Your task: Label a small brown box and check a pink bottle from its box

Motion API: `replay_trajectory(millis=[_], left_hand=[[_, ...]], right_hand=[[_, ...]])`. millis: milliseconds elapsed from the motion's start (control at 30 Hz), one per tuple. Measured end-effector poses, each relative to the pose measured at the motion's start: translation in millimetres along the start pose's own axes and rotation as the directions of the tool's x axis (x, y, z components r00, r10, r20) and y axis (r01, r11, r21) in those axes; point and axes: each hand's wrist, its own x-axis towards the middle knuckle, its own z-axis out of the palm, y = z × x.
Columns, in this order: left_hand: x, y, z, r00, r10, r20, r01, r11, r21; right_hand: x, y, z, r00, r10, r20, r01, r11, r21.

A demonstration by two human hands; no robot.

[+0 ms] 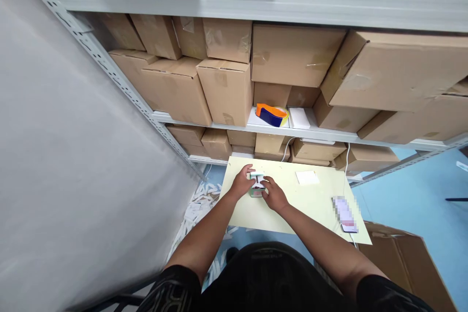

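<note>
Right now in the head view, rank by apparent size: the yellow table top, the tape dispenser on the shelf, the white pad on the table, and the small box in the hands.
1. Table top, by far the largest.
2. Tape dispenser.
3. White pad, close to the dispenser; the dispenser sits farther away, so this is unsure.
4. Small box, partly hidden by the left hand and right hand.

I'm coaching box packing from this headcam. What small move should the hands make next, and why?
Probably press the top flap down: both the left hand and right hand already grip the small box on the yellow table, and its white top seems not fully flat.
</note>
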Motion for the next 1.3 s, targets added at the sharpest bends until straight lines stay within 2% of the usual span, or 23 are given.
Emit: replay_trajectory(millis=[100, 200, 300, 400, 533, 667, 767, 833, 900, 967, 1067, 1133, 1200, 1300], left_hand=[[-14.5, -6.2, -5.0, 0.965, 0.260, 0.020, -0.259, 0.951, 0.167], [-28.1, -22.0, -5.3, 0.917, 0.393, 0.064, -0.395, 0.881, 0.261], [-32.1, -35.1, -2.5, 0.907, 0.416, 0.063, -0.413, 0.852, 0.322], [-28.2, -39.4, 0.3, 0.888, 0.452, 0.084, -0.448, 0.810, 0.378], [-21.0, -39.6, 2.0, 0.858, 0.495, 0.136, -0.500, 0.747, 0.438], [-20.1, -42.4, 3.7, 0.827, 0.528, 0.194, -0.552, 0.696, 0.459], [-24.7, -44.4, 3.9, 0.786, 0.564, 0.252, -0.611, 0.652, 0.449], [-29.4, -44.5, 3.4, 0.776, 0.571, 0.267, -0.625, 0.642, 0.444], [-35.2, -43.6, 3.5, 0.790, 0.556, 0.260, -0.610, 0.664, 0.433], [-42.1, -42.6, 5.9, 0.824, 0.526, 0.210, -0.563, 0.715, 0.415], [-51.9, -44.8, 14.5, 0.898, 0.440, 0.024, -0.420, 0.839, 0.346], [-55.2, -50.1, 21.1, 0.943, 0.310, -0.118, -0.277, 0.931, 0.238], [-55.4, -57.7, 25.8, 0.973, 0.127, -0.193, -0.108, 0.989, 0.105], [-53.2, -68.7, 28.2, 0.986, -0.096, -0.134, 0.096, 0.995, -0.006]], right_hand=[[1.6, -1.0, -3.1, 0.999, 0.049, -0.019, -0.047, 0.996, 0.072], [0.3, -1.1, -2.1, 0.989, 0.145, -0.026, -0.140, 0.978, 0.153], [-1.6, 0.0, 0.4, 0.978, 0.206, -0.022, -0.199, 0.962, 0.185], [-1.1, 1.4, 1.7, 0.979, 0.200, -0.034, -0.190, 0.962, 0.197], [2.5, 4.6, 2.8, 0.991, 0.119, -0.069, -0.103, 0.973, 0.207], [3.5, 9.9, 4.5, 0.995, 0.028, -0.094, -0.014, 0.990, 0.139], [2.4, 12.2, 4.8, 0.996, -0.003, -0.090, 0.009, 0.998, 0.067], [1.5, 12.3, 4.5, 0.996, -0.010, -0.084, 0.014, 0.999, 0.044], [-0.2, 12.4, 4.8, 0.998, -0.002, -0.069, 0.007, 0.998, 0.069], [-3.6, 14.4, 6.5, 0.998, 0.049, -0.044, -0.043, 0.990, 0.131], [-11.9, 23.1, 12.5, 0.984, 0.177, 0.007, -0.174, 0.960, 0.218], [-17.9, 30.9, 18.1, 0.969, 0.240, 0.052, -0.245, 0.936, 0.253], [-22.5, 37.5, 23.7, 0.955, 0.279, 0.102, -0.297, 0.913, 0.278], [-25.9, 41.5, 29.7, 0.940, 0.303, 0.156, -0.338, 0.891, 0.302]])
